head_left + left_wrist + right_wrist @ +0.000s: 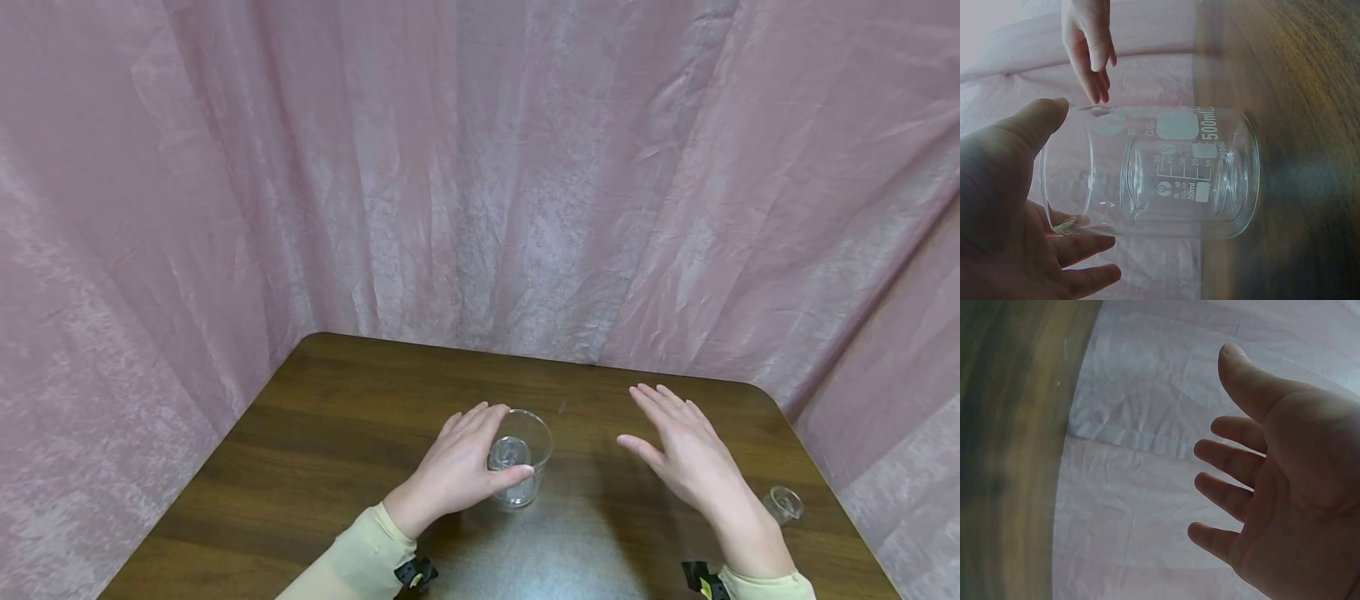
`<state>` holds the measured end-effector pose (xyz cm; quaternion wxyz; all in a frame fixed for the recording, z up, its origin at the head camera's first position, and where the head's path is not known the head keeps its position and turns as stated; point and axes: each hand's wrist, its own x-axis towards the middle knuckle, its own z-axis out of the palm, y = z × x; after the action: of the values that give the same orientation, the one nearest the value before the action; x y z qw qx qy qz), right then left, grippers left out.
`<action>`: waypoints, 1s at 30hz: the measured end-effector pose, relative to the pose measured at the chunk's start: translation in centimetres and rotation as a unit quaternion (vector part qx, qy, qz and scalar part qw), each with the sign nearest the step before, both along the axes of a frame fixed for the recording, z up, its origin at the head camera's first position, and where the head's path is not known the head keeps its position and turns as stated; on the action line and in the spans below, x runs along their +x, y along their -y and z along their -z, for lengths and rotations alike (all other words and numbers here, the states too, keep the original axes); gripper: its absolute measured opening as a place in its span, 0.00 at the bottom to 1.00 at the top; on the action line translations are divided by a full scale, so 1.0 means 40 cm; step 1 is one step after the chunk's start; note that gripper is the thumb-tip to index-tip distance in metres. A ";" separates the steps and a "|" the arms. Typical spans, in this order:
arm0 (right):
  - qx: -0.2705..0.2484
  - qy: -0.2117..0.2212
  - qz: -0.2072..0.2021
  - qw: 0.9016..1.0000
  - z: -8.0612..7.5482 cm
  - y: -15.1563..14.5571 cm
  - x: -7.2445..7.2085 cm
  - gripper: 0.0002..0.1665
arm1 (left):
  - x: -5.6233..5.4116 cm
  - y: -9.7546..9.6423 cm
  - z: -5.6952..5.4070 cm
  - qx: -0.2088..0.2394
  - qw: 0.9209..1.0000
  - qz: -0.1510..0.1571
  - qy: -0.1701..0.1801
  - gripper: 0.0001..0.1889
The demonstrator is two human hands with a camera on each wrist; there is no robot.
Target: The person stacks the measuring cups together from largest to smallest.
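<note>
A clear glass beaker [1166, 228] printed 500ml stands upright on the table, with smaller glassware nested inside. The inner beaker [1179, 206] bears a white 50ml scale. My left hand [468, 467] holds the large beaker near its rim from the left, thumb [1038, 125] on the near side and fingers behind the glass. To the right, my right hand [686, 454] is raised over the table, thumb apart and fingers [1229, 459] extended, holding nothing. A small clear glass vessel [783, 504] lies beyond my right wrist, partly hidden by it.
The brown wooden table [360, 392] has rounded far corners. Pink velvet curtains [480, 183] hang close behind it and at both sides. A tiny clear speck [562, 407] is on the table behind the beaker.
</note>
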<state>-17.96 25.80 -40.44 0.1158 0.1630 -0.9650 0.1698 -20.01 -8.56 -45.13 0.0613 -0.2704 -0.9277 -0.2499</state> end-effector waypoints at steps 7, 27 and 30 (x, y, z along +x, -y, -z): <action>0.007 -0.005 0.014 1.000 0.012 -0.033 0.010 0.48 | 0.001 -0.001 -0.002 0.001 1.000 0.001 0.006 0.49; 0.021 0.003 0.057 0.998 0.034 -0.120 0.036 0.51 | 0.000 -0.002 -0.002 0.005 1.000 0.001 0.001 0.50; 0.025 0.009 0.067 0.997 0.035 -0.135 0.040 0.51 | 0.001 -0.001 -0.003 0.005 1.000 0.001 0.001 0.49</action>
<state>-16.36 31.18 -41.82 0.1136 0.0996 -0.9788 0.1386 -19.99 -8.51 -45.02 0.0612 -0.2703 -0.9263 -0.2552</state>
